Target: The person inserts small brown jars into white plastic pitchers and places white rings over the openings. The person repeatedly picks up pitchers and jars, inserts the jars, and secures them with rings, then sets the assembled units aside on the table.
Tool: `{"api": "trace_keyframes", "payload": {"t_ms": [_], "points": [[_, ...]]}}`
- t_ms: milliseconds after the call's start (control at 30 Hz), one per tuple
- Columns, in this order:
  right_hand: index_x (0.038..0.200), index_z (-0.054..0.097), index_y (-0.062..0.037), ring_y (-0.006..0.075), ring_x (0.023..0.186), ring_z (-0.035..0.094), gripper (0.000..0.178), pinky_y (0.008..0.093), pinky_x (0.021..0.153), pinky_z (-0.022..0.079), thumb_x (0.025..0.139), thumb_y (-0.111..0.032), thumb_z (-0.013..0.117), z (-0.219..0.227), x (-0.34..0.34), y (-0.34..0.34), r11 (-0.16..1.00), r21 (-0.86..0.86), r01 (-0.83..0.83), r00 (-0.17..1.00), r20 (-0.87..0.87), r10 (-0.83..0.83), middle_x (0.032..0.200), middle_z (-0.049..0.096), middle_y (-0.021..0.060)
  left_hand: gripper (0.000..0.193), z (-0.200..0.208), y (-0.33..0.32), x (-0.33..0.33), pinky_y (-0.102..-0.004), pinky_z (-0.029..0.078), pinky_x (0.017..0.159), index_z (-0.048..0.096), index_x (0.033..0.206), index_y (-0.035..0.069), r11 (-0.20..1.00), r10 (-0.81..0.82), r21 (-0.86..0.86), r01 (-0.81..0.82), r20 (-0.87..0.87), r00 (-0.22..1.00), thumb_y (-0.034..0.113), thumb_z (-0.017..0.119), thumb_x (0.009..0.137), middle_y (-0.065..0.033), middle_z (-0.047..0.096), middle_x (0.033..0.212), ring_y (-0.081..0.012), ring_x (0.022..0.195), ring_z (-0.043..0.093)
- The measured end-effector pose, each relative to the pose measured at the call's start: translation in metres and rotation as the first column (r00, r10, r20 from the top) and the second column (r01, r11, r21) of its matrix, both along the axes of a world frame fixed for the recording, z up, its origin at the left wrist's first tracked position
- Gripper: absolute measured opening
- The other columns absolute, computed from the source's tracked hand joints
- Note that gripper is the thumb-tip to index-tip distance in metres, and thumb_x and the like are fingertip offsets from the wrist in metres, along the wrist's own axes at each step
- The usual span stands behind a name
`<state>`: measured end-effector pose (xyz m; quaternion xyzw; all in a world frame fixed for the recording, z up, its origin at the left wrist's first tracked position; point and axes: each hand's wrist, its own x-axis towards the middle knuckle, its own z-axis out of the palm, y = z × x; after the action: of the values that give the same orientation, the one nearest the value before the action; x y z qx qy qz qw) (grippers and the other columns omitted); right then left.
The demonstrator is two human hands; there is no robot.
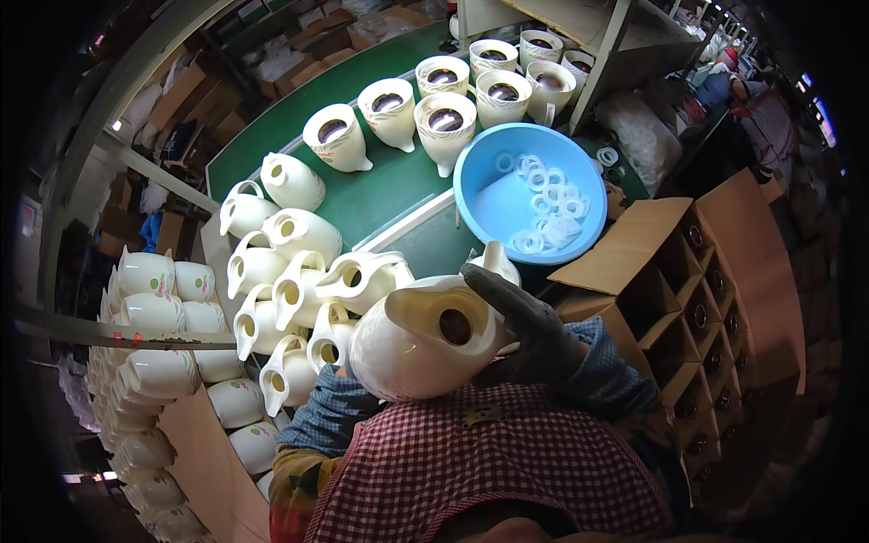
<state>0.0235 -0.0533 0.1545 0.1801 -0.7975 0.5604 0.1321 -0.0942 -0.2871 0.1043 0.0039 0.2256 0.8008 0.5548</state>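
One glossy cream jug (pixel 412 357) with a wide flared spout is held before our red-and-white checked apron (pixel 489 443), at the near side of the green bench (pixel 389 199), its dark round inner opening facing up. Our right hand (pixel 536 339), in a dark grey glove, grips it at its right side, the fingers stretched toward the spout. Our left hand is hidden behind the jug, with only the blue checked left sleeve (pixel 333 412) showing, so we cannot tell the state of its grip. Just beyond, to the left, lies a cluster of cream handled jugs (pixel 312 233), several touching. Farther back we see nine cream vessels with dark round centres (pixel 444 149), standing near a round light-blue plastic basin (pixel 484 204) of translucent white rings (pixel 554 204). To our right is an open brown cardboard box with dividers (pixel 625 244); to our left, stacked white printed containers (pixel 149 312).
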Motion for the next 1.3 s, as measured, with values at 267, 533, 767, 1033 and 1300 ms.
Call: {"api": "trace_keyframes", "payload": {"t_ms": [267, 533, 767, 1033, 1300], "points": [[0.159, 0.030, -0.0048, 0.0424, 0.135, 0.052, 0.114, 0.0483, 0.108, 0.049, 0.068, -0.031, 0.095, 0.016, -0.001, 0.004, 0.998, 0.054, 0.024, 0.995, -0.100, -0.019, 0.151, 0.046, 0.0271, 0.061, 0.000, 0.004, -0.002, -0.0364, 0.051, 0.108, 0.038, 0.150, 0.002, 1.000, 0.014, -0.012, -0.013, 0.100, 0.995, 0.034, 0.060, 0.104, -0.0189, 0.049, 0.146, -0.0254, 0.132, 0.054], [0.158, 0.032, -0.0050, 0.0415, 0.134, 0.053, 0.113, 0.0487, 0.108, 0.050, 0.067, -0.029, 0.095, 0.021, 0.000, 0.005, 0.995, 0.103, -0.002, 1.000, -0.018, 0.004, 0.152, 0.046, 0.0255, 0.058, -0.022, -0.013, -0.013, -0.0422, 0.049, 0.111, 0.035, 0.153, 0.003, 0.997, -0.007, 0.083, -0.007, 0.160, 0.987, 0.037, 0.049, 0.109, -0.0216, 0.049, 0.147, -0.0300, 0.133, 0.054], [0.156, 0.035, -0.0044, 0.0411, 0.135, 0.053, 0.112, 0.0503, 0.109, 0.048, 0.067, -0.034, 0.095, -0.002, -0.010, 0.008, 0.993, 0.114, 0.040, 0.996, -0.086, -0.031, 0.153, 0.046, 0.0259, 0.067, -0.049, -0.041, -0.029, -0.0458, 0.036, 0.120, 0.024, 0.161, 0.008, 0.999, -0.021, -0.047, -0.002, -0.475, 0.880, 0.044, 0.045, 0.108, -0.0169, 0.034, 0.162, -0.0302, 0.146, 0.040], [0.155, 0.037, -0.0024, 0.0457, 0.136, 0.050, 0.097, 0.0530, 0.113, 0.042, 0.078, -0.031, 0.089, -0.027, -0.033, 0.016, 0.940, 0.195, 0.279, 0.943, -0.239, -0.231, 0.150, 0.047, 0.0288, 0.078, 0.004, -0.073, -0.065, -0.0386, 0.047, 0.106, 0.048, 0.147, 0.001, 0.921, 0.191, -0.223, -0.320, -0.456, 0.869, 0.010, 0.086, 0.078, -0.0098, 0.063, 0.135, -0.0247, 0.126, 0.059], [0.139, 0.054, 0.0040, 0.0339, 0.108, 0.068, 0.058, 0.0415, 0.091, 0.057, 0.090, -0.019, 0.075, -0.030, -0.014, 0.029, 0.973, 0.118, 0.198, 0.966, 0.143, -0.214, 0.124, 0.064, 0.0250, 0.036, -0.032, 0.047, -0.270, -0.0417, 0.043, 0.111, 0.075, 0.104, 0.006, 0.755, -0.482, -0.068, -0.652, -0.732, -0.482, 0.003, 0.080, 0.069, -0.0196, 0.044, 0.152, -0.0403, 0.134, 0.048]]}}
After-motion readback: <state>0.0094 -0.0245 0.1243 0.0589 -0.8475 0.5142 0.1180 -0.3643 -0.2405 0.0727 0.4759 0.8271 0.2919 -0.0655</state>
